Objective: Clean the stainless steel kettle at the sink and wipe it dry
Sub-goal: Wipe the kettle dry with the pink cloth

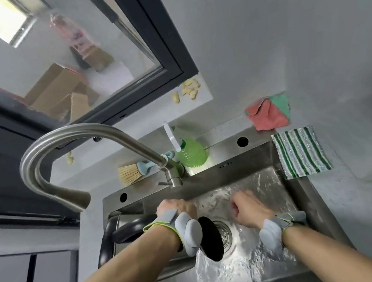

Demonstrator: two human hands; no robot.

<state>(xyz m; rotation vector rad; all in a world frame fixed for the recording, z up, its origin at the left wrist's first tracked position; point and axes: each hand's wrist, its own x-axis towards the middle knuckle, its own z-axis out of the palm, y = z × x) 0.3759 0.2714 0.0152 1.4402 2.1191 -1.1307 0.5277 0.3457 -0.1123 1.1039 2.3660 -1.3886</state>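
Left hand [175, 208] is curling round the kettle [122, 236], gripping at its black handle where the handle meets the body; fingers wrapping over, knuckles up. Kettle is lying tilted on its side at the left of the sink [296, 193], dark round opening [211, 238] facing the drain [223, 232]; most of the steel body is hiding under the left forearm. Right hand [246, 209] is hovering low over the sink bottom just right of the drain, fingers curled in, motion-blurred; cannot tell if it is holding anything. Both wrists are wearing grey straps with green edging and a pale pod.

Water is pooling and rippling on the sink floor around the drain and toward the near edge. Faucet [62, 147], brushed steel gooseneck, is arching from behind the sink out to the left, spout end hanging left of the basin; no stream visible from it.

Behind the sink on the ledge: green spray bottle [191, 151] just right of the faucet base, a straw-bristle brush [131, 174] with a blue handle lying left of it. Striped green-and-white cloth [301, 151] is lying flat on the counter touching the sink's right rim. Red-and-green cloth [269, 112] is sitting crumpled behind it against the wall. Yellowish pieces [189, 89] are lying on the window sill above.
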